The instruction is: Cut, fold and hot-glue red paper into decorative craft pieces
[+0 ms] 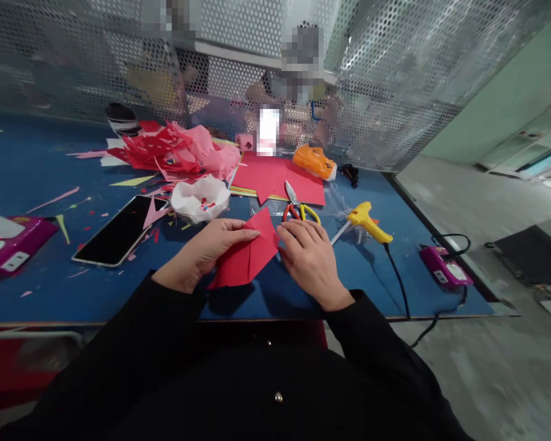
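Note:
A folded sheet of red paper (252,254) is held above the blue table, tilted, with crease lines across it. My left hand (211,245) grips its left side, thumb on top and fingers beneath. At the paper's right corner, my right hand (307,257) has its fingers curled and fingertips against the edge; its thumb is mostly hidden. Just beyond the right hand lie scissors (292,195) with one red and one yellow handle. A yellow glue gun (367,222) rests to the right, its cord running to the table's front edge.
Left are a black-screened phone (114,231), a white bowl-shaped wrapper (199,199) of scraps and a purple device (27,245). Behind lie crumpled paper cuttings (179,150), red sheets (275,174) and an orange packet (314,160). A purple power box (445,267) sits right; perforated mesh (376,79) stands behind.

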`<state>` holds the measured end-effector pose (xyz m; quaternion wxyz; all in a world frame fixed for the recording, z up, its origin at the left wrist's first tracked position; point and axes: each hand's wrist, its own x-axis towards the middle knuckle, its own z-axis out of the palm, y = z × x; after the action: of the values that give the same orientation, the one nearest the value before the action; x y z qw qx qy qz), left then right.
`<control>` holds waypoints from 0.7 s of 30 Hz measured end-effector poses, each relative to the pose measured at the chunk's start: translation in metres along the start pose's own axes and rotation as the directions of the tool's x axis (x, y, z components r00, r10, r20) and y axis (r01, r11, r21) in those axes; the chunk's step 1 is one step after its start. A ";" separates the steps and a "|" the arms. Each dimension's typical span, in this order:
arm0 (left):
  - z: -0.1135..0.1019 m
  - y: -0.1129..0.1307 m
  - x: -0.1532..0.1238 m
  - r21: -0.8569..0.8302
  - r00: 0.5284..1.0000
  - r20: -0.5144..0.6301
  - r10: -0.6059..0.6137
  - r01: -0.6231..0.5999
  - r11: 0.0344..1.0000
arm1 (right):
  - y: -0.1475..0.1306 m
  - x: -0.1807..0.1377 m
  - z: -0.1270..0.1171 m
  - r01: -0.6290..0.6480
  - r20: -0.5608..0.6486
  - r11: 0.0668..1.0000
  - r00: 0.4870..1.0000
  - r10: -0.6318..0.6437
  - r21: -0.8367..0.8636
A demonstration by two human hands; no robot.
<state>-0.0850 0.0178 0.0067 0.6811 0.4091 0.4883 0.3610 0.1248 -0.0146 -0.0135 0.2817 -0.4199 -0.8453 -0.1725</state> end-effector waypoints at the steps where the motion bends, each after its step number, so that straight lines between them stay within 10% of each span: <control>1: 0.000 -0.002 -0.002 -0.005 1.000 0.002 -0.013 0.013 1.000 | -0.003 -0.003 -0.001 -0.007 0.016 1.000 1.000 0.007 0.006; 8: 0.007 -0.002 -0.008 -0.019 0.996 0.072 -0.044 0.045 0.999 | -0.009 -0.011 -0.002 0.023 -0.138 1.000 0.990 -0.025 -0.016; 13: 0.004 -0.007 -0.005 0.339 0.998 0.035 0.055 -0.063 0.939 | -0.009 -0.018 -0.006 0.033 -0.140 0.997 0.989 -0.042 -0.067; 21: 0.004 -0.008 -0.019 0.969 0.974 0.026 0.224 -0.080 0.233 | -0.020 -0.043 0.002 -0.092 0.199 0.995 0.976 0.083 0.035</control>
<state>-0.0856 -0.0033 0.0067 0.2194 0.7629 0.6036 0.0743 0.1293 -0.0518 -0.0427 0.2128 -0.4654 -0.8535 -0.0987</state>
